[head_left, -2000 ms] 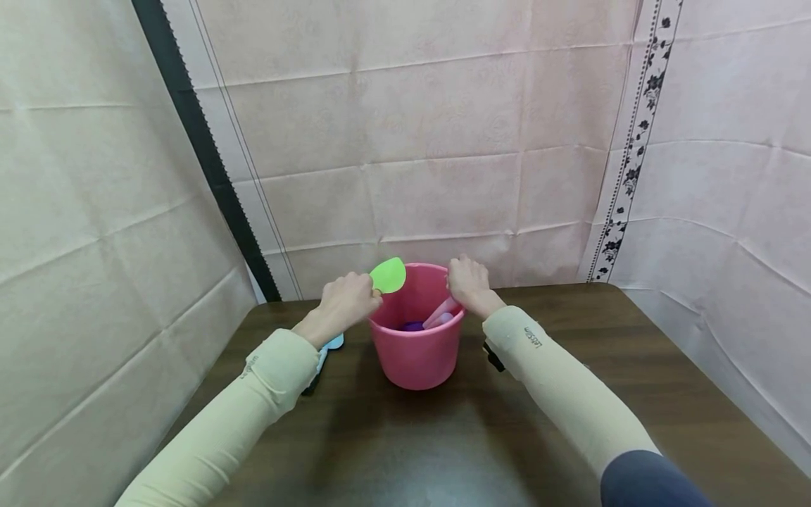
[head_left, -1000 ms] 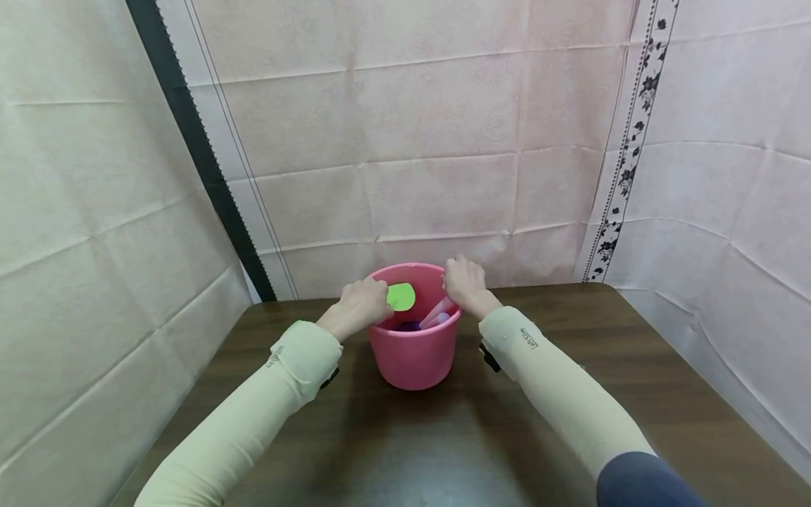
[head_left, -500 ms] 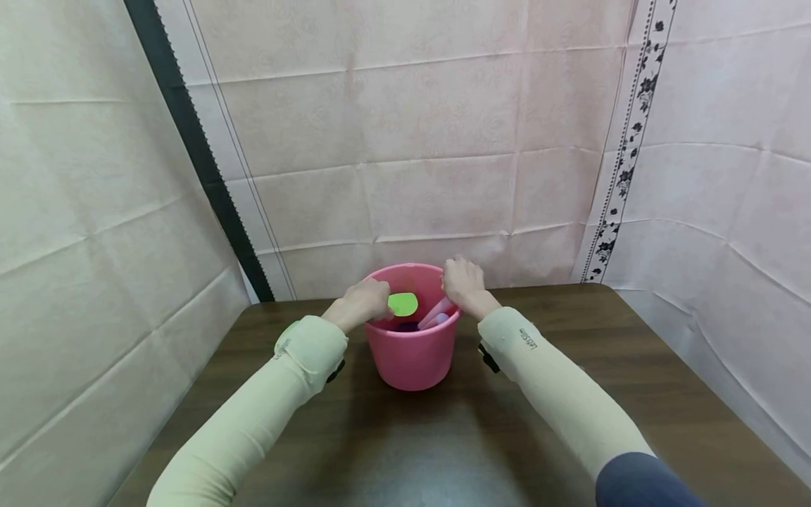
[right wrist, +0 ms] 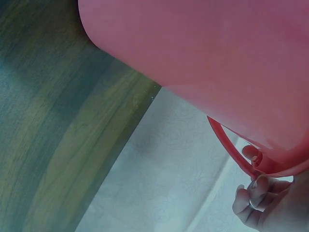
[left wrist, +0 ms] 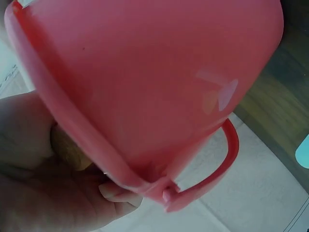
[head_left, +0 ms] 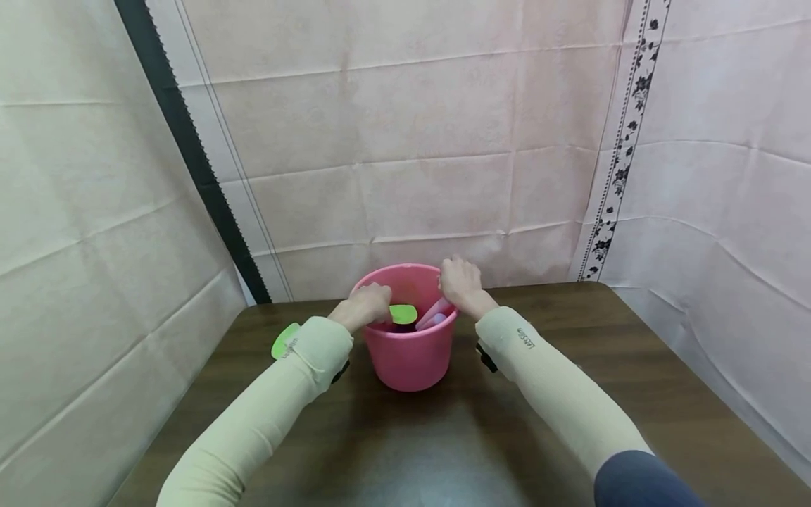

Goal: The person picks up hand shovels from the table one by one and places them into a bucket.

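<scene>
A green spatula (head_left: 403, 314) is being held within the mouth of a pink bucket (head_left: 408, 362), which is being kept upright on a brown table (head_left: 494, 436). The blade is being pointed to the right of the left hand (head_left: 370, 304), the nearer of the two; the long axis is being seen foreshortened, so its slope cannot be told. A wooden handle (left wrist: 70, 151), apparently the spatula's, is being gripped by that hand's curled fingers beside the rim. At the bucket's right side, the rim is being pinched by the right hand (head_left: 461, 285), close to the red bail (right wrist: 229, 145).

Being counted: one bucket; one spatula in hand; two pale shafts, a pink handle (head_left: 434, 312) and a lilac handle (head_left: 438, 319), being leaned against the right inner wall. One rounded green thing (head_left: 285, 341) is being partly hidden by the left sleeve (head_left: 319, 345); one pale-blue thing (left wrist: 303, 153) is being cut off by the left wrist view's edge. Contents deeper down are being lost in shadow.
</scene>
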{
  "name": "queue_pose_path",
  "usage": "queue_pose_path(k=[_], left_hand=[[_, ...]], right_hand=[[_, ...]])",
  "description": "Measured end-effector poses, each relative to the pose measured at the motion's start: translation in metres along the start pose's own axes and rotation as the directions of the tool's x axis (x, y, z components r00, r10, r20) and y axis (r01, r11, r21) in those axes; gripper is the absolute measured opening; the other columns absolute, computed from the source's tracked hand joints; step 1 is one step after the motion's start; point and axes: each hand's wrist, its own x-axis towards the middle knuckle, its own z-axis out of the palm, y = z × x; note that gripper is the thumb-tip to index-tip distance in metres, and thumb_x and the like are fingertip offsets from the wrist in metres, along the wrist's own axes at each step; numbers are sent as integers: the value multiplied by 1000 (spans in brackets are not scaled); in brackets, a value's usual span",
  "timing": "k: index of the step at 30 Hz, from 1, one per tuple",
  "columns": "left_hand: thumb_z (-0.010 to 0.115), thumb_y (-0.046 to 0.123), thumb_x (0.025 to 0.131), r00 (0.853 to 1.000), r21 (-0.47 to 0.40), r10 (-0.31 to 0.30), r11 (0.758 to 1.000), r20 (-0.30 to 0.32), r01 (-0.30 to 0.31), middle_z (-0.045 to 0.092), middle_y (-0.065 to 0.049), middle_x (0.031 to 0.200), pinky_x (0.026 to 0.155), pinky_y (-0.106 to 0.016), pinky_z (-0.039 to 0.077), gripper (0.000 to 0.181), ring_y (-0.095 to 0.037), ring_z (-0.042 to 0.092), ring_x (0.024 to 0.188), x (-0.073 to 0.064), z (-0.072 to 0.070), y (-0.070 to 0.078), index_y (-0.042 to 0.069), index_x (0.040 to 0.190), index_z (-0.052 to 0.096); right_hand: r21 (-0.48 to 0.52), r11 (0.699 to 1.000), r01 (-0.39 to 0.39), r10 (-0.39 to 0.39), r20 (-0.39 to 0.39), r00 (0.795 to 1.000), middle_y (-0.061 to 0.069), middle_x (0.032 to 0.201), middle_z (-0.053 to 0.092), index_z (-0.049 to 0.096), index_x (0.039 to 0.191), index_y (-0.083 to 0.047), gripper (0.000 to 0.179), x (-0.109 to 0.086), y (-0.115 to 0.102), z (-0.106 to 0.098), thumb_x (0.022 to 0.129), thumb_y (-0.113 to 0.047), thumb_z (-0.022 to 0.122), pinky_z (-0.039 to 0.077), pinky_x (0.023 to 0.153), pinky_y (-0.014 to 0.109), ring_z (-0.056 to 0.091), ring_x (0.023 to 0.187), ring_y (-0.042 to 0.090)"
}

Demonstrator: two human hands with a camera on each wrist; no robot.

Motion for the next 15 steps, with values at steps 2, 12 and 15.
queue_pose_path(k=[2,12,15], left_hand=[[70,17,81,1000,4,1,1000,-1,-1,61,-8,93,70,-34,44,15,-21,54,80,2,2,0,8,89,61],[69,13,80,1000,-15,-16,1000,26,16,58,-8,89,66,-32,41,13,-22,53,77,7,2,3,9,87,59],[68,13,81,998,-37,-29,999,47,30,56,-8,88,66,-31,41,13,-21,52,76,7,2,3,9,89,58]], right_hand=[[-8,1000,4,-4,0,1000,13,95,59,66,96,-2,20,1,0,0,91,-21,60,53,77,43,61,86,28],[8,1000,-12,12,3,1000,12,94,59,66,96,-3,19,4,0,-1,91,-20,61,53,77,41,60,85,27],[10,1000,-12,12,7,1000,12,94,58,66,96,-3,19,4,1,-1,91,-21,61,53,77,41,60,85,27]])
